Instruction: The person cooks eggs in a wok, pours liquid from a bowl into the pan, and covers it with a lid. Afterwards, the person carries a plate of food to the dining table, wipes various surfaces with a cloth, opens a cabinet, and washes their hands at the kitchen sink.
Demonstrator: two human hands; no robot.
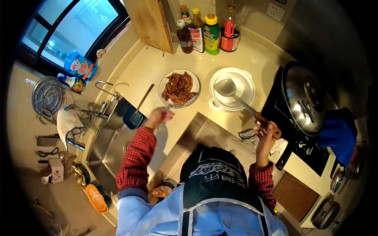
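My right hand (265,143) grips the wooden handle of a wok spatula (245,105). The spatula's metal blade is over a white lidded-style pot or bowl (247,80) with small side handles; I cannot tell whether it touches it. My left hand (159,117) is empty beside the counter's front edge, its fingers partly extended. Just beyond it lies a white plate (162,87) heaped with dark brown glazed meat (179,88). Left of that hand, a long brown stick-like utensil (142,103) leans in a dark blue basin (129,115) at the sink.
A black stove (311,157) with a lidded wok (303,98) stands at right, a blue cloth (338,135) beside it. Several sauce bottles (212,35) and a wooden board (151,23) line the back. The steel sink (112,143) is at left.
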